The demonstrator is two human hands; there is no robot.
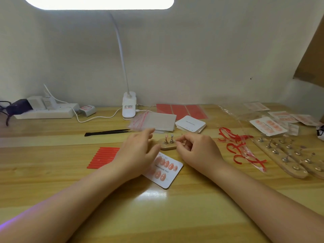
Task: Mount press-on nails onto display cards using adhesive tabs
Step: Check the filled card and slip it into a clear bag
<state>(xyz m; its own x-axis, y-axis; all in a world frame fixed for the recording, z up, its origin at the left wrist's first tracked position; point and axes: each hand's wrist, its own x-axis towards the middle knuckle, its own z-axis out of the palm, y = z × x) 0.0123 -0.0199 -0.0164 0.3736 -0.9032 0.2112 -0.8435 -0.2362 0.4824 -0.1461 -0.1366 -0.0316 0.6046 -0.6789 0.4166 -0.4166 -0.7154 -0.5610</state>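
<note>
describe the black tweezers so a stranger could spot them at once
Start at the white clip lamp by the wall and drop toward the near-left. The black tweezers lie flat on the wooden table, left of the clear bags: the only long, thin, dark tool.

Single head cam, wide-angle, fwd & down over desk (175,207), close to hands.

Both forearms bare, no sleeves; left hand (138,153), right hand (198,149) ungloved (no rings/watch vis.).

Home nail-craft desk (52,172): clip lamp (128,106)
</note>
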